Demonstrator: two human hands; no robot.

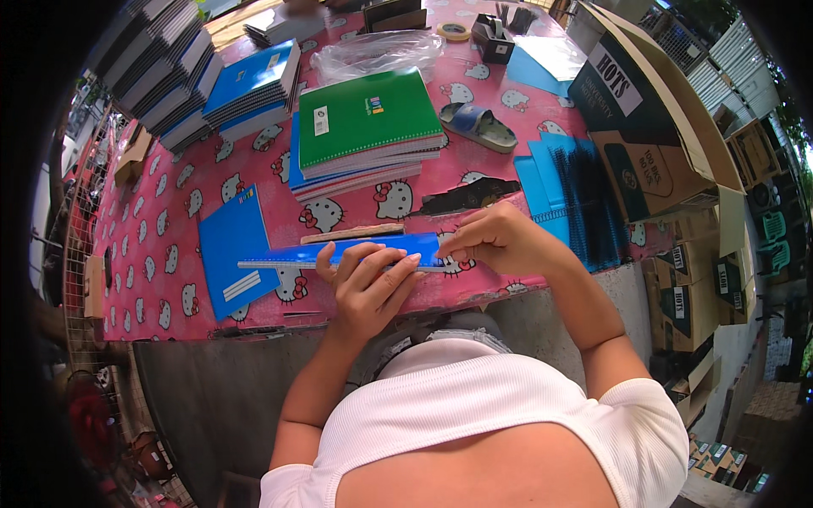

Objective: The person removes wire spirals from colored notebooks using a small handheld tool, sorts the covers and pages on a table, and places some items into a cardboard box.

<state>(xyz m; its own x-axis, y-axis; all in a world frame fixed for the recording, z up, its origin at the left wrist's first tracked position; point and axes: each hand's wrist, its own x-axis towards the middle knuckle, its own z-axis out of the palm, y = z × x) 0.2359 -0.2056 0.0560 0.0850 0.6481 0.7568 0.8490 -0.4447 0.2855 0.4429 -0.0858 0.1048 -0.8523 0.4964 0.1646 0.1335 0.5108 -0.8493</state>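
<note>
A blue notebook (292,256) lies nearly sideways in front of me at the table's near edge, its bound edge toward me. My left hand (366,286) holds it, fingers laid over the cover and thumb side near its right half. At the notebook's right end, my right hand (506,240) has thumb and fingers pinched together; what is between them is too small to make out. Another blue notebook (237,250) lies flat to the left, partly under the held one. Beyond my hands stands a stack of notebooks with a green notebook (368,118) on top.
Tall notebook stacks (161,72) fill the far left, beside a shorter blue stack (250,80). A slipper (478,127), black scrap (470,196), dark coils with blue covers (584,199), clear plastic (377,57) and tape dispenser (493,40) lie about. A cardboard box (652,127) stands right.
</note>
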